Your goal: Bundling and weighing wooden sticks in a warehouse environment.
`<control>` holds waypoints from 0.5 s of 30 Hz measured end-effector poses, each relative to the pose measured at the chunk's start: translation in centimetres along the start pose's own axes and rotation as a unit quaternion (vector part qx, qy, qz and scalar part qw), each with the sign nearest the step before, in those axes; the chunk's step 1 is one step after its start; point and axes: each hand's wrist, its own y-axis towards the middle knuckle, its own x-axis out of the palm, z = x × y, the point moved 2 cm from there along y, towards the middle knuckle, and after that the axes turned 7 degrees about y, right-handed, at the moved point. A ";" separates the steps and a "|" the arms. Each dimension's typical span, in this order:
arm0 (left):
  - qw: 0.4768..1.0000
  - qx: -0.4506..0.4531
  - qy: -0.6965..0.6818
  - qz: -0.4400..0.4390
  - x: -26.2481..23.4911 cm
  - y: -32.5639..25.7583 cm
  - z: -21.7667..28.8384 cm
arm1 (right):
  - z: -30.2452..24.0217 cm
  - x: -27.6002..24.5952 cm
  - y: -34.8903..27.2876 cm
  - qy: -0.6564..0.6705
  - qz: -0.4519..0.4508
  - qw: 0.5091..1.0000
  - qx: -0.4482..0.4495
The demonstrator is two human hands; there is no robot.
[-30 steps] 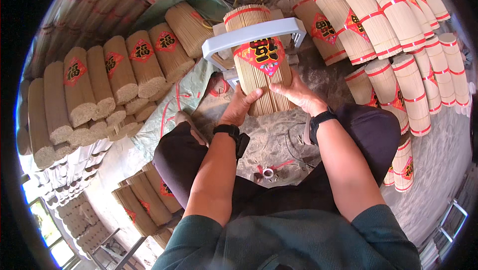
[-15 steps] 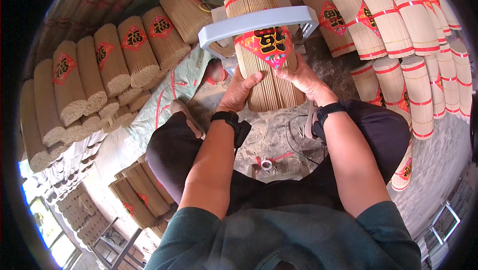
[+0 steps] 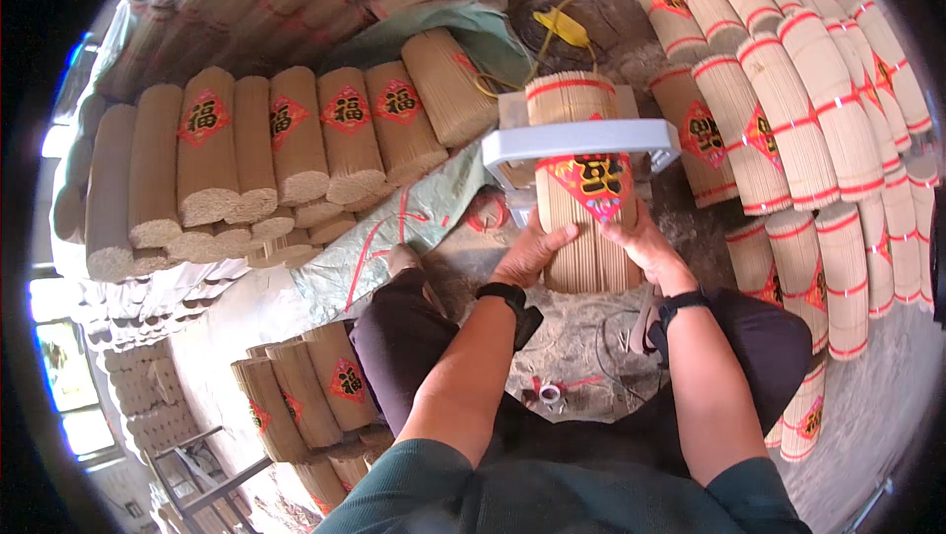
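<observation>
A thick bundle of tan incense sticks (image 3: 589,263) lies under the grey arch (image 3: 581,143) of a small bench machine, which looks like a strapping machine. A red diamond label (image 3: 591,189) sits on the bundle, partly covered by the arch, and a red band (image 3: 570,84) goes round its far end. My left hand (image 3: 535,250) grips the near left side, its thumb on top. On the right side, my right hand (image 3: 654,246) holds it the same way, thumb by the label's lower edge. The fingers beneath are hidden.
Labelled bundles (image 3: 286,140) are stacked on a green sheet (image 3: 414,214) at left. Red-banded bundles (image 3: 788,120) fill the right side. A tape-like roll (image 3: 550,393) and a thin cable (image 3: 603,347) lie between my legs. A yellow cord (image 3: 557,17) runs behind the machine.
My view has shifted, so the whole scene sits lower and further right in the picture. Both hands still hold the bundle under the arch, with little visible change in their grip.
</observation>
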 end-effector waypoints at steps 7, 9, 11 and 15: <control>1.000 0.007 -0.014 0.019 -0.1 -0.7 0.6 | 0.4 0.5 -0.1 0.001 0.002 1.000 -0.009; 1.000 -0.016 0.018 0.005 0.4 -0.9 1.0 | -0.5 0.4 -0.7 0.002 0.001 1.000 -0.009; 1.000 0.004 0.024 -0.009 0.6 -2.0 1.7 | -2.1 1.8 -2.5 -0.003 0.017 1.000 0.007; 0.996 -0.067 0.005 -0.058 3.6 -5.6 4.7 | -4.0 2.2 -6.2 0.005 -0.008 1.000 0.021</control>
